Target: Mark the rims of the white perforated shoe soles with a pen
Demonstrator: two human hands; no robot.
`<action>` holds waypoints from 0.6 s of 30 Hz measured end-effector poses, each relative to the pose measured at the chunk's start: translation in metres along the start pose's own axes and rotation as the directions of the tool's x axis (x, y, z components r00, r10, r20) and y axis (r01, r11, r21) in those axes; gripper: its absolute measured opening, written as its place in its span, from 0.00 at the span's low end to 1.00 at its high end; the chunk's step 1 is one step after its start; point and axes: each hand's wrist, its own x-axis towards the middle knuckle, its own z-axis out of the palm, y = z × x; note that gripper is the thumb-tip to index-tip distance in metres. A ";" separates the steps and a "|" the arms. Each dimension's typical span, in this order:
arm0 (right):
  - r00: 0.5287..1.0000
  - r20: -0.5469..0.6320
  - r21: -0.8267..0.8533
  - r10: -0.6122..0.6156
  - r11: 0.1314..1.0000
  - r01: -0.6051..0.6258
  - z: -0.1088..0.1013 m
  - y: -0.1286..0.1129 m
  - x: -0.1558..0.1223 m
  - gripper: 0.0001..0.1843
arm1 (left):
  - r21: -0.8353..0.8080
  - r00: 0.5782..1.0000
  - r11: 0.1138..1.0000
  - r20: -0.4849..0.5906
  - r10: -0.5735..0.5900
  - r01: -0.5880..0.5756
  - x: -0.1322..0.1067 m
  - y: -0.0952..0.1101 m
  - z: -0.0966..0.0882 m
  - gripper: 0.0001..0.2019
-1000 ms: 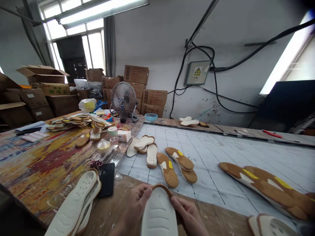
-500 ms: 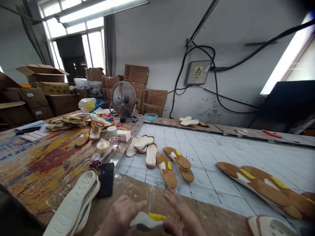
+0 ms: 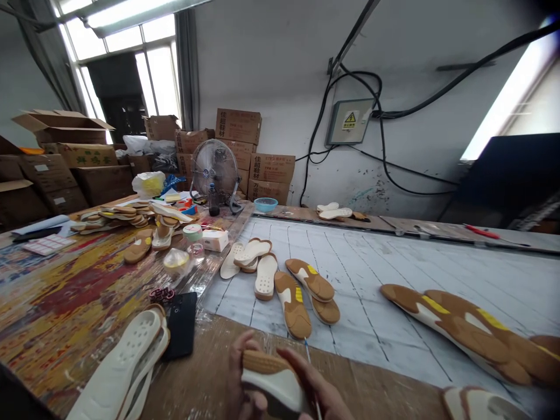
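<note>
At the bottom edge of the view I hold a shoe sole (image 3: 270,379) with its tan tread and white side showing. My left hand (image 3: 240,385) wraps its left edge with the thumb on the tread. My right hand (image 3: 315,392) grips the sole's right side and also pinches a thin blue-tipped tool (image 3: 308,357) that points up and away. A stack of white soles (image 3: 120,367) lies to my left beside a black phone (image 3: 180,324). Brown and yellow soles (image 3: 301,294) lie just beyond on the white mat (image 3: 394,274).
A long row of brown soles (image 3: 472,329) lies at the right. White soles (image 3: 251,259), a tape roll and small box (image 3: 205,236), a sole pile (image 3: 126,216), a fan (image 3: 215,166) and cardboard boxes (image 3: 258,157) stand farther back. A paint-stained tabletop (image 3: 65,286) spreads left.
The sole was turned over from its white inner face to its tan tread. My hands moved down and closer together on it. The camera tilted slightly.
</note>
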 end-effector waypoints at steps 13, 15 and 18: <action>0.912 -0.352 -0.332 0.213 0.882 -0.334 -0.038 0.062 0.074 0.29 | 0.546 0.909 0.778 0.066 -0.411 0.312 0.048 -0.077 0.014 0.27; 0.838 -0.499 -0.357 0.220 0.829 -0.430 -0.049 0.096 0.093 0.33 | 0.612 0.884 0.716 0.058 -0.463 0.335 0.055 -0.096 0.004 0.29; 0.766 -0.593 -0.326 0.248 0.796 -0.510 -0.062 0.120 0.120 0.42 | 0.686 0.867 0.655 0.071 -0.493 0.316 0.058 -0.105 -0.005 0.31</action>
